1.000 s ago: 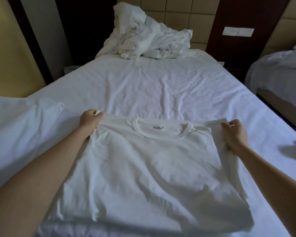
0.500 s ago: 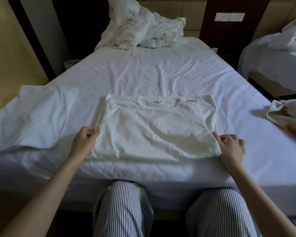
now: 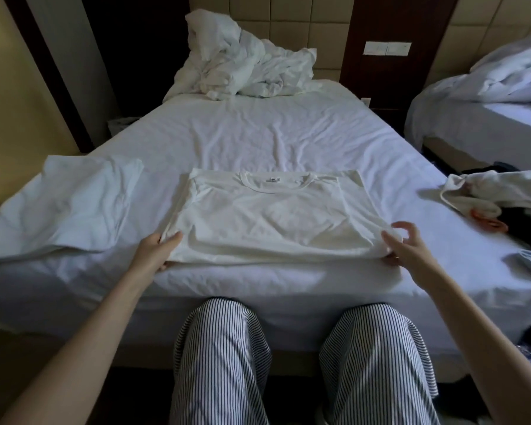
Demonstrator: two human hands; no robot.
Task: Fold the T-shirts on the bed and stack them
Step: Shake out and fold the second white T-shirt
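Gripping the folded T-shirt (image 3: 273,219) at the near edge of the bed (image 3: 258,136): our left hand (image 3: 154,256) pinches its near left corner. Our right hand (image 3: 408,250) sits at the near right corner with fingers spread; we cannot tell if it grips. Soft, light, floppy cotton, so we'd take both hem corners.

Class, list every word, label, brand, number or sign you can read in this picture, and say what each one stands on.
No text here can be read.
T-shirt, neck tag: there is some print, but it is too small and blurred to read.
Far wall plate: no marks can be made out.
Nothing else shows readable writing.
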